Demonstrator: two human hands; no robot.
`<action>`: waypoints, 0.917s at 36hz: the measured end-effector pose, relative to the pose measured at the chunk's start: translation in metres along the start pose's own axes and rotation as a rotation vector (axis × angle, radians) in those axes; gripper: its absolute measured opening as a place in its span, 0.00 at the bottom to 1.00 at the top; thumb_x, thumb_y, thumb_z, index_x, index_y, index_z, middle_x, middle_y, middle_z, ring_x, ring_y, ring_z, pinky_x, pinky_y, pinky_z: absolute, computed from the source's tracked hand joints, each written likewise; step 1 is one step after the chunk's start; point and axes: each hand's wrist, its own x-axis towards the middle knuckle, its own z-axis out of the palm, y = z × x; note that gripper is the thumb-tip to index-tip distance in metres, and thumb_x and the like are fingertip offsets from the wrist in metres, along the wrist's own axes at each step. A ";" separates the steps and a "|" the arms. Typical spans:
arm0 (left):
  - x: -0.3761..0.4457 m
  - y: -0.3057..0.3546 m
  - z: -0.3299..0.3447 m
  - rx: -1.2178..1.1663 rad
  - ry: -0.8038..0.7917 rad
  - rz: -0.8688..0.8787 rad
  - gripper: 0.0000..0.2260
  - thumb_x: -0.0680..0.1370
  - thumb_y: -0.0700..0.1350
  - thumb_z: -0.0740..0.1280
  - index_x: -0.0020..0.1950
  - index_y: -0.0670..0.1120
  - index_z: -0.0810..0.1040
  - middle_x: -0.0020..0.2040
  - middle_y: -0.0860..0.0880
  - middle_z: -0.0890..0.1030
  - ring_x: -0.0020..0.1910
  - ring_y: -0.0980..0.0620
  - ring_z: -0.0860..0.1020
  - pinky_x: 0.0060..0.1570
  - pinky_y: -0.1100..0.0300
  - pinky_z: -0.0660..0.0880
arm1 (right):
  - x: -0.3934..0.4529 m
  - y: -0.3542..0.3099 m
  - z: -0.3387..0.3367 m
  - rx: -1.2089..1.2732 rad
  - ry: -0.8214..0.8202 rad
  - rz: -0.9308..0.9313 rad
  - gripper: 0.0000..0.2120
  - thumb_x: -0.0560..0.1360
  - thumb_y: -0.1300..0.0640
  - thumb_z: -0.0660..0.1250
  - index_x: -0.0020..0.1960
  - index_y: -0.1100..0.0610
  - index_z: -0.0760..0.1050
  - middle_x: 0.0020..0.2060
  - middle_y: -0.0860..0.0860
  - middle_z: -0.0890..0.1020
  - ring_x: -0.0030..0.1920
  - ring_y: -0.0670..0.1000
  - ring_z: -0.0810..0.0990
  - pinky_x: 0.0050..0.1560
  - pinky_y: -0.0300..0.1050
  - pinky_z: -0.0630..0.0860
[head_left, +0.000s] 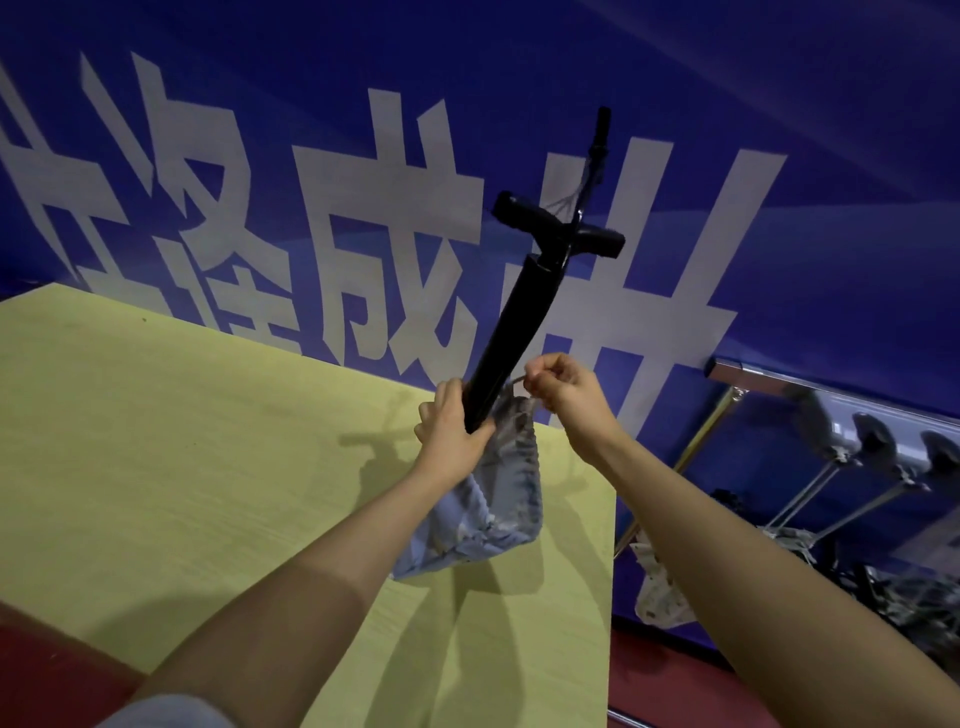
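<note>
A pale yellow-green tabletop (156, 467) fills the lower left of the frame. Behind it, across the whole top, hangs a blue banner (779, 104) with large white characters (389, 234). At the right edge runs a shiny metal rail (737, 371). Below the rail are slanting metal rods (852, 512) and a patterned cloth bag (660, 592). Red floor (675, 696) shows at the bottom.

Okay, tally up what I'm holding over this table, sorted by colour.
Black: 1, the hand pump, gripped by the left hand.
Grey: 1, the drawstring bag, its cord pinched by the right hand.
Total: 2.
</note>
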 end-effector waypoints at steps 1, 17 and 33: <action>0.000 -0.001 -0.001 0.015 -0.009 0.012 0.17 0.76 0.46 0.66 0.61 0.43 0.66 0.61 0.46 0.68 0.58 0.41 0.67 0.55 0.47 0.66 | 0.001 -0.004 -0.002 -0.010 -0.047 -0.010 0.10 0.77 0.68 0.61 0.47 0.54 0.73 0.36 0.53 0.74 0.37 0.46 0.73 0.40 0.36 0.70; -0.003 0.002 -0.005 0.235 -0.247 0.034 0.35 0.71 0.39 0.68 0.72 0.54 0.54 0.66 0.49 0.61 0.61 0.42 0.63 0.53 0.49 0.65 | -0.005 0.000 -0.002 0.026 -0.020 -0.045 0.11 0.74 0.59 0.70 0.56 0.57 0.75 0.48 0.50 0.80 0.48 0.45 0.80 0.46 0.32 0.77; 0.007 0.027 -0.023 -0.255 0.037 0.028 0.24 0.76 0.29 0.58 0.68 0.46 0.60 0.64 0.43 0.65 0.53 0.46 0.73 0.30 0.69 0.69 | -0.005 0.035 0.000 -0.507 0.101 0.000 0.23 0.62 0.33 0.69 0.45 0.50 0.77 0.43 0.54 0.80 0.49 0.57 0.78 0.53 0.61 0.75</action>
